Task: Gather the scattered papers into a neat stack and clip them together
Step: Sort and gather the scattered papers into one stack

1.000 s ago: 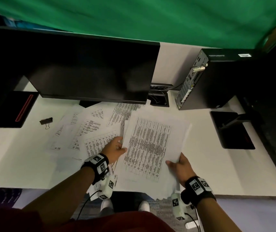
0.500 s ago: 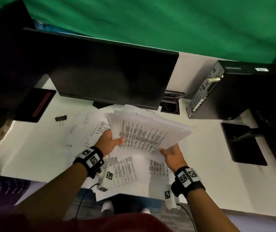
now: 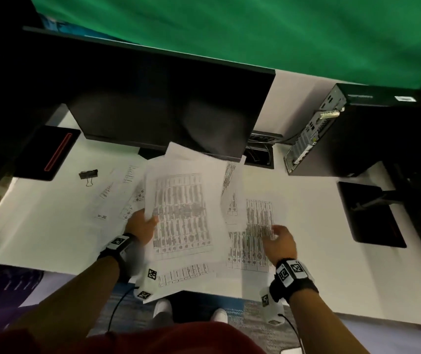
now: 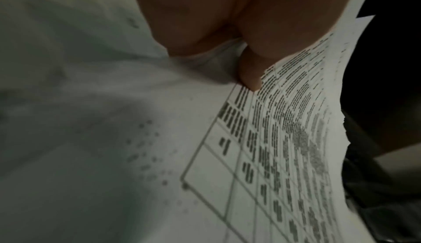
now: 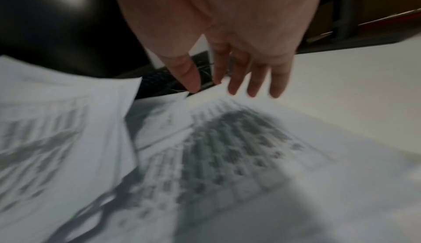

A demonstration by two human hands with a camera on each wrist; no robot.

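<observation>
A bundle of printed sheets (image 3: 183,210) hangs above the white desk (image 3: 50,226), pinched at its left edge by my left hand (image 3: 144,226); in the left wrist view the thumb (image 4: 250,74) lies on the printed sheet (image 4: 284,138). My right hand (image 3: 277,241) hovers with straight fingers (image 5: 255,77) over loose sheets (image 3: 258,226) lying on the desk to the right, holding nothing. More loose papers (image 3: 120,198) lie on the left. A black binder clip (image 3: 88,175) sits at the far left, apart from both hands.
A black monitor (image 3: 166,103) stands right behind the papers. A computer tower (image 3: 344,134) is at the back right, a black monitor base (image 3: 370,215) at the right, a dark flat device with a red stripe (image 3: 48,154) at the back left. The desk's front edge runs near my wrists.
My right hand has let go of the bundle and moved right over the loose sheets. The bundle now hangs from my left hand alone and has swung to the left.
</observation>
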